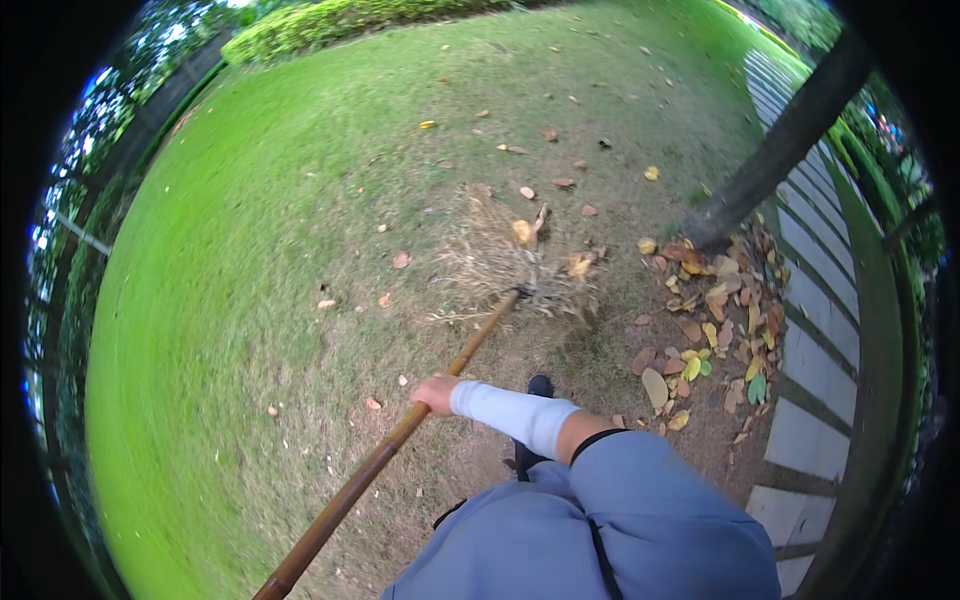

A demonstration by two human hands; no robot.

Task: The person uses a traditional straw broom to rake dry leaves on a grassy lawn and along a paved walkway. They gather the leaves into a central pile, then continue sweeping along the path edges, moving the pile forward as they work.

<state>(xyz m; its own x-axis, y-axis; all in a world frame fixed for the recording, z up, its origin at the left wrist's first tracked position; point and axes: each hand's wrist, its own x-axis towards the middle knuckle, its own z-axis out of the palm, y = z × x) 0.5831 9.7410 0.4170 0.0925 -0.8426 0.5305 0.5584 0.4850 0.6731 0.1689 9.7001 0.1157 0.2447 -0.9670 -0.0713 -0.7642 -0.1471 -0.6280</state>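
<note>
My right hand [436,394] grips the brown bamboo handle [360,474] of a broom, with a white sleeve covering the forearm. From the lower left the handle runs up to a broom head of thin dry twigs [484,259], which is spread over worn grass in front of me. A few dry leaves, one of them yellowish [523,231], lie on or against the twigs. The twigs look blurred. My left hand is out of view. Below the broom head one dark shoe [540,386] shows.
A heap of fallen leaves [724,292] lies at the base of a tree trunk [780,150] on the right. Beyond it runs a path of pale paving slabs [814,360]. Loose leaves dot the lawn [225,247]. A clipped hedge [315,34] borders the far side.
</note>
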